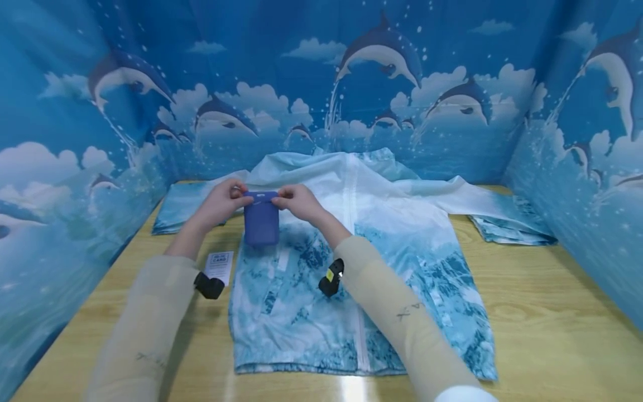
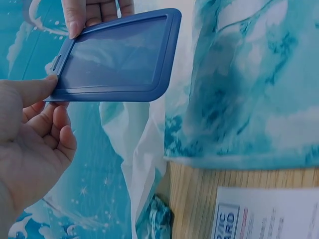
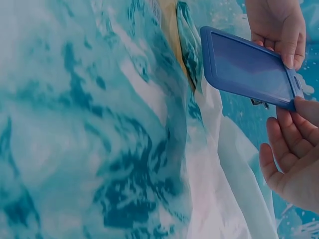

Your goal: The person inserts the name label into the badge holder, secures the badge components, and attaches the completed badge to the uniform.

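A blue badge holder with a clear window hangs upright above the jacket, held at its slotted top edge by both hands. My left hand pinches one top corner between thumb and fingers. The other top corner is pinched by my right hand. In the right wrist view a small metal clip peeks out behind the holder. Below lies a blue and white zip jacket, spread flat with its sleeves out to the sides. A white printed card rests on the table left of the jacket.
The wooden table is enclosed at the back and sides by a blue curtain printed with dolphins. The jacket's sleeve ends reach toward the table's left and right edges.
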A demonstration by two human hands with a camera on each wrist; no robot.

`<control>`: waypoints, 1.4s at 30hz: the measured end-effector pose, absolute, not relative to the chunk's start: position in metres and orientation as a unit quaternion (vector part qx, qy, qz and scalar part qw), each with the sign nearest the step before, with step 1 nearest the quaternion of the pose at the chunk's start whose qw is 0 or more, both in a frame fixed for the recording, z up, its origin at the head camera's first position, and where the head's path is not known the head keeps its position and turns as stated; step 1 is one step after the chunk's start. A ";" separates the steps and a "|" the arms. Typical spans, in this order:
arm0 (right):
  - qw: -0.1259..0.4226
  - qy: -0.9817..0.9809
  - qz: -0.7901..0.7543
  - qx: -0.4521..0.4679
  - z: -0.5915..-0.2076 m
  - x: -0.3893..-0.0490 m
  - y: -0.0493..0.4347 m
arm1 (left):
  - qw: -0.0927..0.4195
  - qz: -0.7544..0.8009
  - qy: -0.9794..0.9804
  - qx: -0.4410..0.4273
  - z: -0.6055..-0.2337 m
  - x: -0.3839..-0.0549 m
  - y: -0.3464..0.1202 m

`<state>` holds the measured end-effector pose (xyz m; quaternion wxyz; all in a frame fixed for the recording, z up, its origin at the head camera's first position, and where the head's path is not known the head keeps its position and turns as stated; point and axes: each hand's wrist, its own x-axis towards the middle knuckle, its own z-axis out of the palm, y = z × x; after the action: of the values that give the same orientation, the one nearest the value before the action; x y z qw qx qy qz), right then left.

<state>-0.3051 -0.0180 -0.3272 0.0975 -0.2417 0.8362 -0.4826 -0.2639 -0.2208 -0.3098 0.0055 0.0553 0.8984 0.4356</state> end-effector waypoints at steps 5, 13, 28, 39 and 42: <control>0.099 0.839 -0.482 -0.232 -0.324 -0.309 -0.005 | -0.001 0.440 0.896 0.064 -0.309 -0.270 -0.208; 0.095 0.836 -0.490 -0.229 -0.321 -0.314 0.017 | -0.013 0.458 0.886 0.067 -0.310 -0.277 -0.185; 0.080 0.837 -0.490 -0.230 -0.320 -0.316 0.056 | -0.032 0.461 0.882 0.092 -0.311 -0.283 -0.147; 0.068 0.834 -0.502 -0.222 -0.320 -0.316 0.080 | -0.037 0.464 0.880 0.096 -0.314 -0.287 -0.124; 0.065 0.834 -0.501 -0.222 -0.320 -0.315 0.085 | -0.037 0.468 0.878 0.094 -0.315 -0.288 -0.120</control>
<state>-0.3150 0.0846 -0.3198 0.0652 -0.2221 0.8339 -0.5010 -0.2884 -0.1195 -0.3150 -0.0366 0.0939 0.8777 0.4684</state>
